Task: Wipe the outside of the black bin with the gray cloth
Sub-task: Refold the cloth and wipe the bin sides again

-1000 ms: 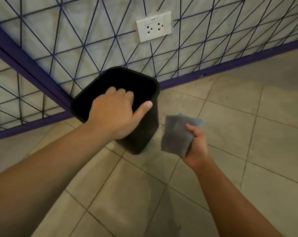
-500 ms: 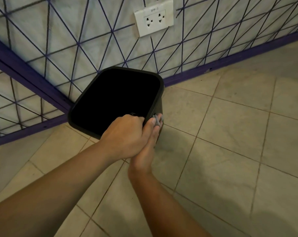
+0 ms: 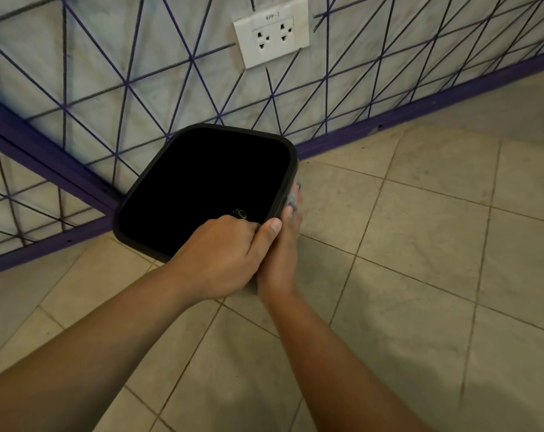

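Nearest, two bare forearms reaching forward over the beige tiled floor [image 3: 420, 232]. Left hand [image 3: 221, 257] curled over the near rim of the black square plastic bin [image 3: 288, 157], fingers inside, thumb outside, gripping and tilting it. Right hand [image 3: 283, 244] just beside it, fingers fairly straight, pressing the crumpled gray cloth [image 3: 294, 198] flat against the bin's right outer wall; only a scrap of cloth showing. Wiping apparently just under way on that side. Next, probably: sliding the cloth along the wall, then turning the bin. Beyond, purple-lined wall with a white double socket [image 3: 272, 35].
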Motion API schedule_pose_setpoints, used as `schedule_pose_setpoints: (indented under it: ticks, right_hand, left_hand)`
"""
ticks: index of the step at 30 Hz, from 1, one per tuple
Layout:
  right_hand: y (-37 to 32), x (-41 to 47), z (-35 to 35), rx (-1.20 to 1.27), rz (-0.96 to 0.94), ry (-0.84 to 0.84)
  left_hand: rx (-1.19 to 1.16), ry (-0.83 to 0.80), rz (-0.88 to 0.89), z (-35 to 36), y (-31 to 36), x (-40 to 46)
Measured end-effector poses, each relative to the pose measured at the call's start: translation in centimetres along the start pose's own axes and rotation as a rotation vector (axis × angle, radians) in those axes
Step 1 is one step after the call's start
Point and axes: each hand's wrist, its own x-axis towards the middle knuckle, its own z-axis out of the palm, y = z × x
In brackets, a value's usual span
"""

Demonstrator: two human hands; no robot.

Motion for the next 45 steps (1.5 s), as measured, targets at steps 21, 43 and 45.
schedule_pose_setpoints:
  ticks: [21, 43, 45]
  right_hand:
    - [5.2, 5.0, -3.7, 0.034, 0.474, -0.072]
    - [4.0, -4.7, -1.2, 0.142, 0.446, 0.109]
    - [1.9, -6.9, 0.6, 0.108, 0.314, 0.076]
  left_hand:
    - [-0.002, -0.072, -0.043, -0.3, 0.1, 0.7]
    - [-0.041, -0.039, 0.001, -0.1, -1.1, 0.8]
    - [-0.031, -0.027, 0.007, 0.0, -1.2, 0.7]
